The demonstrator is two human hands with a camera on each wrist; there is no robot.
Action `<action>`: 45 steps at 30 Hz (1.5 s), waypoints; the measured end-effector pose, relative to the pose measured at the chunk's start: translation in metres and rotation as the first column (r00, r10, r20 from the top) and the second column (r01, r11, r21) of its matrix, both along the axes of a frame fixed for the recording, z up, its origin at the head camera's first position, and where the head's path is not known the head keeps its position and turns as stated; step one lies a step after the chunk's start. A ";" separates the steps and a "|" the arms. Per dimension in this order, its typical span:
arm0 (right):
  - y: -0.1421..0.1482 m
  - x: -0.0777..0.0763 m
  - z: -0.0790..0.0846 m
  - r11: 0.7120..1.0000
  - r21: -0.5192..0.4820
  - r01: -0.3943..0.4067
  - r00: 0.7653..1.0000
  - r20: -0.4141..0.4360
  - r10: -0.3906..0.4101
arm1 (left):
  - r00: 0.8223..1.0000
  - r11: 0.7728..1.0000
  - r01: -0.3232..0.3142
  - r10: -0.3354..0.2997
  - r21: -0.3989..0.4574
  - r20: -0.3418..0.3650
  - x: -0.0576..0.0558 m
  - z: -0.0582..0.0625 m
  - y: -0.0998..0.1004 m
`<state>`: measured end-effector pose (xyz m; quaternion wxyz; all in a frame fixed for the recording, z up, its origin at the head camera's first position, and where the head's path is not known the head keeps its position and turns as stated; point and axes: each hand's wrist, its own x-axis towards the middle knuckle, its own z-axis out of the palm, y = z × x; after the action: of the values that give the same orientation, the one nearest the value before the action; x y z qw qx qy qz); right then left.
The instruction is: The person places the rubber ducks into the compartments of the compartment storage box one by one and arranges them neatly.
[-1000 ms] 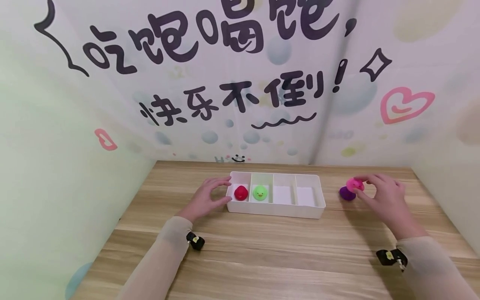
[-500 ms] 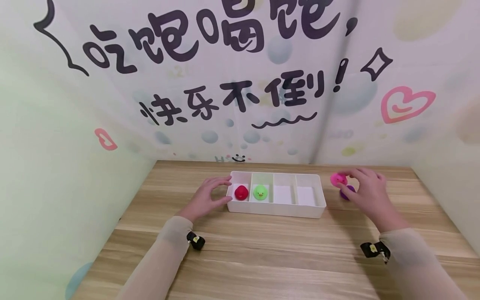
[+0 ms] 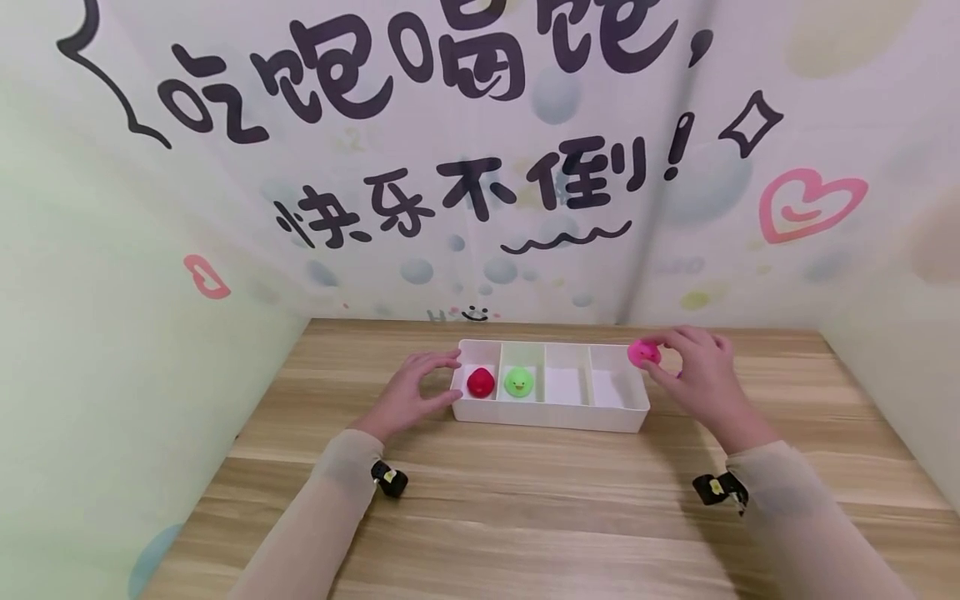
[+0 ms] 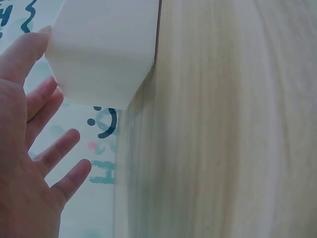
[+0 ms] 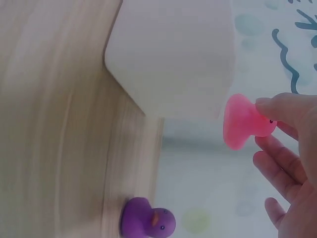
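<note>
My right hand (image 3: 701, 371) pinches a pink rubber duck (image 3: 643, 353) by its head between thumb and fingertips. The duck hangs at the right end of a white four-section box (image 3: 551, 416), near rim height. A red duck (image 3: 481, 383) sits in the leftmost section, and a green duck (image 3: 519, 382) in the one beside it. At the box's left end, my left hand (image 3: 408, 395) is spread, thumb and fingertips touching the rim corners. A purple rubber duck (image 5: 143, 219) stands on the table in the right wrist view; my right hand hides most of it in the head view.
The wood-grain table (image 3: 525, 508) runs back to a printed cloth wall (image 3: 420, 250) with black lettering. The two right-hand sections of the box hold nothing. A small black wrist camera (image 3: 390, 478) sits on the left sleeve, another (image 3: 720, 488) on the right.
My right hand has carried the pink duck leftward, from above the purple duck to the box's right end. The left hand stays at the box. The head view has shifted slightly.
</note>
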<state>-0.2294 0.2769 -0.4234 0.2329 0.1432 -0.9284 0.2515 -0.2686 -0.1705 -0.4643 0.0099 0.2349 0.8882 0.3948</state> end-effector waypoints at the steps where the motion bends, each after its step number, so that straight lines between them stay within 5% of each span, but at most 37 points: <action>1: -0.002 0.000 0.001 1.000 0.000 -0.002 1.000 -0.002 0.002 | 1.000 1.000 0.001 -0.001 0.001 0.001 0.000 0.000 0.000; 13: -0.031 -0.003 0.007 0.999 -0.010 -0.043 0.999 0.022 0.043 | 1.000 1.000 -0.008 0.008 -0.004 0.003 -0.001 0.000 -0.001; 45: -0.086 -0.010 -0.012 0.991 -0.031 -0.129 0.988 0.077 0.131 | 1.000 1.000 0.007 -0.007 0.001 -0.010 0.001 0.001 0.001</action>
<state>-0.2395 0.1911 -0.4351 0.1810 0.1904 -0.9223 0.2835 -0.2677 -0.1699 -0.4637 0.0067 0.2398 0.8871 0.3943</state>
